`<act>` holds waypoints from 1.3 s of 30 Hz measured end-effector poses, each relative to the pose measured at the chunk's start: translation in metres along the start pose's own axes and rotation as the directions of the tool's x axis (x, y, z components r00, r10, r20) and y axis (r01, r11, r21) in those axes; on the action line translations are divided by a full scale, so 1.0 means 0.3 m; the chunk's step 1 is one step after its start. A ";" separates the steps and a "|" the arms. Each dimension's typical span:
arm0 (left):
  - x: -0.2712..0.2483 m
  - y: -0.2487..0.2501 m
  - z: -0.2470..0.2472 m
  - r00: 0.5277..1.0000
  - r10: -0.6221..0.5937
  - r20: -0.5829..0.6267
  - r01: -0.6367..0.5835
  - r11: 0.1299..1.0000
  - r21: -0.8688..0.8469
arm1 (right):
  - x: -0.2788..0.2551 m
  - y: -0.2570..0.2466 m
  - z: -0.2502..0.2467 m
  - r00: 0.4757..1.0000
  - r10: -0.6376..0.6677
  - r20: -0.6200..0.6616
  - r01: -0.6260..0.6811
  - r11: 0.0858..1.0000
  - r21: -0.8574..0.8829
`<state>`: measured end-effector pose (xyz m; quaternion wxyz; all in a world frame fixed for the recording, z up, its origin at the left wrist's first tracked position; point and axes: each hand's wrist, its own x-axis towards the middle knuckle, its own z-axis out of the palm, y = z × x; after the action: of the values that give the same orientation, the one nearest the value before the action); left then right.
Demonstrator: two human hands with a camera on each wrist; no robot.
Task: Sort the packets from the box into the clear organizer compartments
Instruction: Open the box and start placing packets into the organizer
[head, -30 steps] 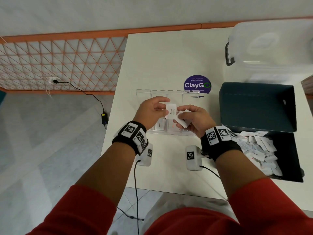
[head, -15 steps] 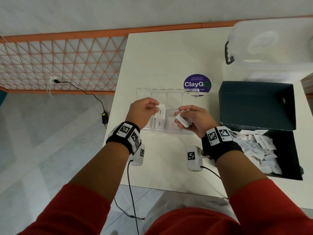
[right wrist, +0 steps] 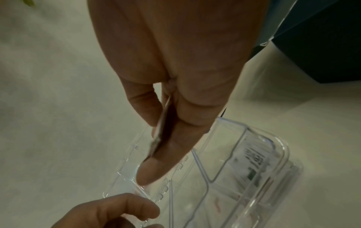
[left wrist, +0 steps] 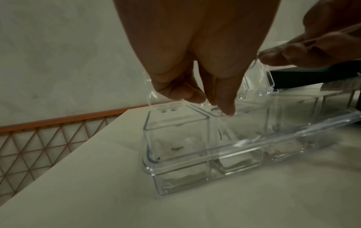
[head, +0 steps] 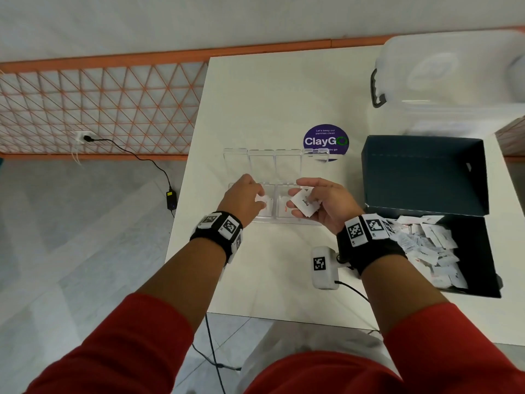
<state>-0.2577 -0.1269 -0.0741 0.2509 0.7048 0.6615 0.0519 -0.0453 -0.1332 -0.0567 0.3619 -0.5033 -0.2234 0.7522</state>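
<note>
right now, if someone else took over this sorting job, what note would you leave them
Left hand: over the left compartments of the clear organizer, fingers pointing down into it; whether it holds a packet cannot be told.
Right hand: holds a few white packets above the organizer's right side; the top one reads "Pepper".
Organizer: lids open, a few packets already in the near compartments, one with red print.
Box: open at the right on the table, with a heap of unsorted packets inside.
Left to do: place the packets in hand, then work through the heap.
</note>
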 end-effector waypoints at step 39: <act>-0.011 -0.034 -0.034 0.987 -0.149 -0.057 0.112 0.902 -0.416 | 0.032 0.036 0.020 0.993 -0.095 -0.068 0.100 0.992 0.077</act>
<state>-0.2714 -0.1273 -0.0687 0.3675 0.5872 0.6918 0.2040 -0.0564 -0.1324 -0.0676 0.4252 -0.5007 -0.2059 0.7254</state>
